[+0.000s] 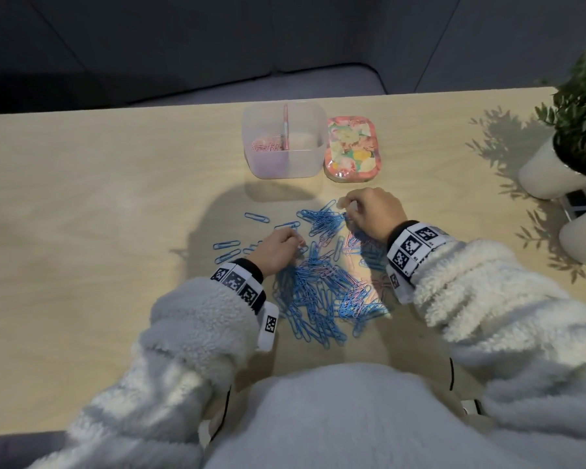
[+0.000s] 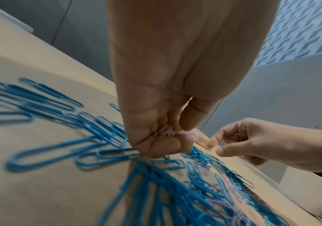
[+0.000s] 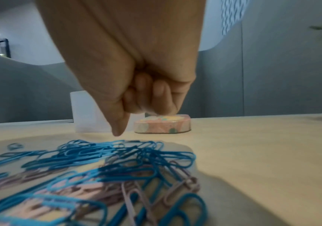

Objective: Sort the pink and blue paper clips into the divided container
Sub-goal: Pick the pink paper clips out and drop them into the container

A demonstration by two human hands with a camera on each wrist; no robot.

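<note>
A flowered lid [image 1: 351, 148] and two white plant pots [image 1: 552, 170] are seen beyond the right hand [image 1: 374, 211] on the pale wooden table [image 1: 99, 198]. The translucent divided container [image 1: 285, 140], with pink clips in its left compartment, stands ahead of both hands. Thin, glossy wire loops make up the paper clips [image 1: 318, 282], heaped between the wrists. Pink clips are pinched in the curled left hand [image 2: 162, 134]. The right hand is clenched; whether anything is held cannot be told.
</note>
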